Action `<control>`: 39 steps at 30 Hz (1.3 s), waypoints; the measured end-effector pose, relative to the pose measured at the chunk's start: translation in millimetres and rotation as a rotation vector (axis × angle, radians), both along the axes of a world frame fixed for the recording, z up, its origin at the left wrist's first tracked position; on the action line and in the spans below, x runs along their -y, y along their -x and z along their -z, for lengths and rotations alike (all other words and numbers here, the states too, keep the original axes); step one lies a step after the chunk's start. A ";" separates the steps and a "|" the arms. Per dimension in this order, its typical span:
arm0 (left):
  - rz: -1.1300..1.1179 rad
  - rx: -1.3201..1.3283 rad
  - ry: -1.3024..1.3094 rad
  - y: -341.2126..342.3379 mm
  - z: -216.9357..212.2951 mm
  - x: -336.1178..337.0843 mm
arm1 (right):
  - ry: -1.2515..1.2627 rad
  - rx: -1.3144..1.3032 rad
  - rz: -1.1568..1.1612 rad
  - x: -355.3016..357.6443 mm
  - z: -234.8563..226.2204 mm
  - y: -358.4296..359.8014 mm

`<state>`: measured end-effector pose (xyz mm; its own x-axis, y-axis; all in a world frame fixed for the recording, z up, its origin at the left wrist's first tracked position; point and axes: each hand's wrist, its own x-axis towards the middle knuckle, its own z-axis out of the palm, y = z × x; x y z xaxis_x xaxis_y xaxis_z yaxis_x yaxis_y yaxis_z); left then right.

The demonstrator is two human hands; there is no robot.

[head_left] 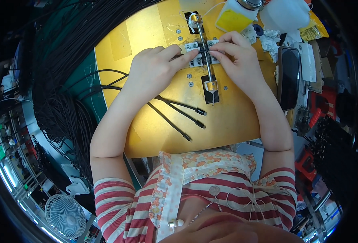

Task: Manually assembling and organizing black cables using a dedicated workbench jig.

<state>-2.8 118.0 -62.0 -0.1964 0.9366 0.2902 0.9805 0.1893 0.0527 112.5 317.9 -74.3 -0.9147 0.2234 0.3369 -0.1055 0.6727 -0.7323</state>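
At the middle of the gold work plate, a small metal fixture (192, 48) with pale bolted blocks sits under a shiny rod (205, 44) that has brass-coloured ends. My left hand (156, 67) is closed, its fingertips pinching a black cable end (203, 51) at the fixture. From the other side, my right hand (241, 58) closes thumb and fingers at the tip of that same end. Fingers partly hide the exact grip. Below my left forearm, several black cables with plugs (198, 110) lie loose on the plate.
Big bundles of black cable (65, 52) pile up on the left. At the right edge lies a dark phone (289, 77) beside crumpled tissue (270, 42). Behind stand a jar with a yellow label (232, 20) and a white container (286, 15). A fan (65, 216) is at lower left.
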 end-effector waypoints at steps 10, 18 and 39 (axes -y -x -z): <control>-0.005 0.063 -0.007 -4.3 -4.5 -1.8 | -0.428 -0.202 0.006 -4.8 -43.1 -18.4; -0.015 0.127 0.005 -4.6 -4.7 -2.3 | -0.329 -0.146 0.446 -110.1 -128.3 -4.9; 0.013 0.170 -0.022 -1.8 -5.2 -1.2 | -0.002 -0.033 -0.358 -188.4 -129.7 33.7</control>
